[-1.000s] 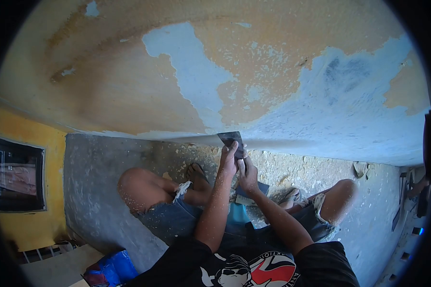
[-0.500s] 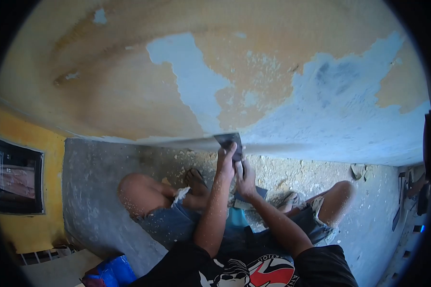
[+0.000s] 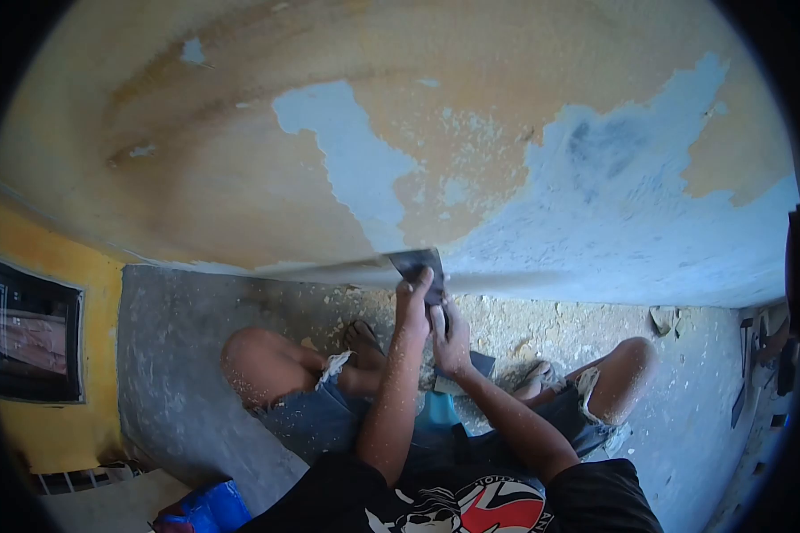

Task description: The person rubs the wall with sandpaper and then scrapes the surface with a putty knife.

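A dark, flat-bladed scraper (image 3: 415, 261) is held in both hands, its wide edge up at the foot of the peeling wall (image 3: 471, 53). My left hand (image 3: 411, 306) grips it near the blade, with the thumb laid along the flat face. Just below and to the right, my right hand (image 3: 452, 339) is closed round the lower part, which the fingers mostly hide. Bluish-white bare patches (image 3: 351, 151) show between the tan paint above the blade. Dust specks both forearms.
Paint flakes (image 3: 507, 324) litter the floor along the wall. Between my bent legs are a dark flat piece (image 3: 482, 364) and a turquoise object (image 3: 438, 411). A blue bag-like item (image 3: 206, 508) lies at lower left, near a yellow wall (image 3: 102, 355) with a dark-framed opening (image 3: 31, 329).
The scraper and both hands have shifted slightly left along the base of the wall. My grip looks the same, and the view has tilted a little.
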A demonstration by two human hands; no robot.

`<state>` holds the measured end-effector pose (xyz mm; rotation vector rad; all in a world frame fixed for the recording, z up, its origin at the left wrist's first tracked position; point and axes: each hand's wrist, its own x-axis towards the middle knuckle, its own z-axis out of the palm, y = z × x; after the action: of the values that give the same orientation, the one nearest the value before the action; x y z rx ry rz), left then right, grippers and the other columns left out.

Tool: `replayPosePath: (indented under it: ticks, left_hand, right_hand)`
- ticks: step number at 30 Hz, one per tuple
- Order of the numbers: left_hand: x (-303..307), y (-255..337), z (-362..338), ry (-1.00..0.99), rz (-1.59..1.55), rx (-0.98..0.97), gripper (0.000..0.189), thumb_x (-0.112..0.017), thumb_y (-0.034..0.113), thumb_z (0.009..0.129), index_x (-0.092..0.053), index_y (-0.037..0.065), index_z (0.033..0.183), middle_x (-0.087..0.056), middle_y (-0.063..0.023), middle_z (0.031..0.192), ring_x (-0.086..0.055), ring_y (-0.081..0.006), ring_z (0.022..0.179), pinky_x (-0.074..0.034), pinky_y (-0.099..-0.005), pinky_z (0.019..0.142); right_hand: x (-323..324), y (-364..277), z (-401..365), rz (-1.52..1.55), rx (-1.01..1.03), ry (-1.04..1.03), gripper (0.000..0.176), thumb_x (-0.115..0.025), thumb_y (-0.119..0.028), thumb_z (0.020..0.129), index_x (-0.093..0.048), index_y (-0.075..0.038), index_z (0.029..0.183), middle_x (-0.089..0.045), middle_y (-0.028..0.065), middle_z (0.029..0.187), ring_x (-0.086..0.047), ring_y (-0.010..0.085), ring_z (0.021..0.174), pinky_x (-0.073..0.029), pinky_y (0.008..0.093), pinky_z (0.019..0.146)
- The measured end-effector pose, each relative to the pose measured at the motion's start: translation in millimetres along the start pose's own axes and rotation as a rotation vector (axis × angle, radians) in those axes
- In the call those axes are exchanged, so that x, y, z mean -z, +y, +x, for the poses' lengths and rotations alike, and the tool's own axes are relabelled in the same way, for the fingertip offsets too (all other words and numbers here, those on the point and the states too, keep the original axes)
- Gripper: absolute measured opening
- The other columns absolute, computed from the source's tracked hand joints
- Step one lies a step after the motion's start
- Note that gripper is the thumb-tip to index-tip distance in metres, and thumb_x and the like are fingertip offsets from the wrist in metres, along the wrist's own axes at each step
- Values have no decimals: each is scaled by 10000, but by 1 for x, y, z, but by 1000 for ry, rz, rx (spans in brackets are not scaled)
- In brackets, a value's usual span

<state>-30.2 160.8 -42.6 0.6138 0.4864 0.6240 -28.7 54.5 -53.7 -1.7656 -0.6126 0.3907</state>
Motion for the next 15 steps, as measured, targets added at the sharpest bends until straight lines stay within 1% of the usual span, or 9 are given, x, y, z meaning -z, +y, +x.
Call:
replayPosePath:
  ticks: [3, 5, 7, 8, 9, 10, 11, 13, 15]
  left_hand:
    - [16, -7, -9, 2, -12, 28, 263, -691, 220, 905, -589, 6, 1018, -657, -124, 836, -593, -182, 586, -484, -299, 523]
    - [17, -14, -10, 56, 46, 34, 253, -653, 255, 935, -554, 32, 1003, -622, -102, 835, -574, -185, 581, -466, -295, 509]
    - [6, -5, -6, 64, 42, 27, 245, -637, 256, 946, -551, 32, 997, -621, -101, 833, -571, -182, 584, -461, -285, 509]
    - [5, 3, -5, 23, 38, -7, 258, -637, 266, 946, -550, 28, 997, -620, -101, 832, -572, -181, 587, -461, -283, 513]
    - [7, 9, -7, -8, 37, -31, 272, -637, 276, 947, -549, 24, 998, -619, -101, 831, -573, -179, 590, -461, -281, 516]
    - [4, 15, -6, -2, 13, -18, 289, -638, 292, 946, -552, 22, 1003, -623, -99, 838, -574, -176, 573, -459, -284, 503]
    - [10, 12, -4, -43, -13, -49, 257, -678, 226, 916, -566, 18, 1018, -647, -104, 830, -595, -182, 589, -484, -293, 529]
    - [34, -9, -5, 82, 28, 87, 260, -677, 236, 918, -570, 20, 1016, -647, -109, 838, -595, -184, 589, -481, -297, 520]
    - [22, 0, 4, 82, 55, 19, 264, -676, 244, 921, -572, 18, 1009, -647, -111, 845, -594, -188, 586, -477, -299, 510]
  right_hand:
    - [4, -4, 4, -17, -186, -110, 443, -461, -208, 1014, -453, 66, 1362, -612, 286, 1158, -630, 340, 1007, -465, 372, 891]
    - [2, 2, -6, -44, -158, -136, 454, -459, -217, 1016, -445, 71, 1366, -610, 301, 1160, -639, 359, 1027, -472, 391, 885]
    - [-6, 4, -7, -48, 23, 39, 423, -463, -204, 1013, -469, 71, 1335, -605, 316, 1137, -637, 396, 996, -474, 427, 847]
    - [-4, -15, -2, -35, -3, 19, 426, -463, -199, 1012, -467, 63, 1348, -584, 322, 1192, -604, 432, 1085, -466, 435, 890]
    - [3, -31, 4, -36, -23, 11, 426, -463, -199, 1012, -467, 63, 1348, -584, 322, 1192, -604, 432, 1085, -466, 435, 890]
    - [10, -48, 10, -63, -181, -109, 441, -459, -196, 1012, -445, 47, 1379, -563, 312, 1247, -570, 430, 1153, -450, 419, 937]
    - [12, -57, 10, -87, -328, -227, 459, -455, -193, 1012, -423, 32, 1411, -543, 302, 1301, -535, 427, 1220, -435, 402, 985]
    - [-5, -20, -7, -32, -209, -136, 457, -457, -193, 1013, -424, 26, 1412, -545, 305, 1289, -531, 442, 1210, -440, 393, 976]
    - [-19, 0, -4, -89, 147, 131, 325, -491, -257, 1010, -539, -30, 1238, -628, 289, 913, -612, 479, 888, -476, 472, 698]
